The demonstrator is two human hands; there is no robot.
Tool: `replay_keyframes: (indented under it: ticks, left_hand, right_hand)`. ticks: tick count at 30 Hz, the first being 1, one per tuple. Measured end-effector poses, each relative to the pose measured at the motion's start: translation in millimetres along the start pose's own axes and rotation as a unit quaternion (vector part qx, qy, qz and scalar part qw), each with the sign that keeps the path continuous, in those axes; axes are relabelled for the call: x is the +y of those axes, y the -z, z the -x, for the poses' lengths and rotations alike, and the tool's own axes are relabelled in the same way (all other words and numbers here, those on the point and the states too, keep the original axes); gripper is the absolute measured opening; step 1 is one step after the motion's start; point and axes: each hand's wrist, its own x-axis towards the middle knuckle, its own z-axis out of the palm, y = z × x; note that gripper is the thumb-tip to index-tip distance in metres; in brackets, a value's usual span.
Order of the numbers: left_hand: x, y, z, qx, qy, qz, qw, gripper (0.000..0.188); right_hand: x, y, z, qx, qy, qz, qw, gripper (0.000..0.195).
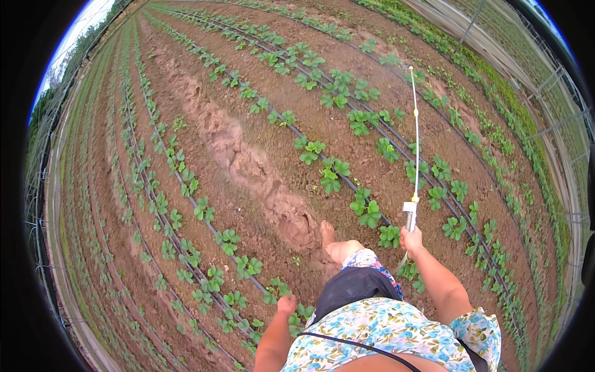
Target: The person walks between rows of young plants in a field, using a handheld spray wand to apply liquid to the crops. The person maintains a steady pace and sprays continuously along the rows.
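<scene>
My right hand (411,239) grips the white handle of a spray lance (416,158). Its thin white tube has yellow fittings and points away from me over the strawberry-like plants (386,149), tip near the far right rows. A pale hose (400,263) hangs below the grip. Down beside my left hip, my left hand (287,303) is curled into a fist, with nothing visible in it. It hovers by the leaves (277,287) of a plant row; its palm side is hidden. One bare foot (327,229) shows on the muddy furrow.
Black drip lines (251,278) run along the planted rows on both sides. A wet, trampled furrow (279,195) with deep footprints stretches ahead between beds. Metal framing and netting (553,79) border the right side; more framing (44,176) stands at left.
</scene>
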Motion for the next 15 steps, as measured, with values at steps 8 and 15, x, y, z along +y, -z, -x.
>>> replay_keyframes:
  ticks: [8,15]
  left_hand:
    - [57.0,25.2,-61.4,0.005,-0.025,0.147,0.989,0.034]
    - [71.0,42.4,-96.7,0.02,-0.094,0.073,0.993,0.03]
  right_hand:
    - [36.7,13.3,26.9,-0.088,-0.022,0.114,0.989,0.013]
    - [43.5,1.4,-2.0,-0.155,0.016,0.265,0.952,0.017]
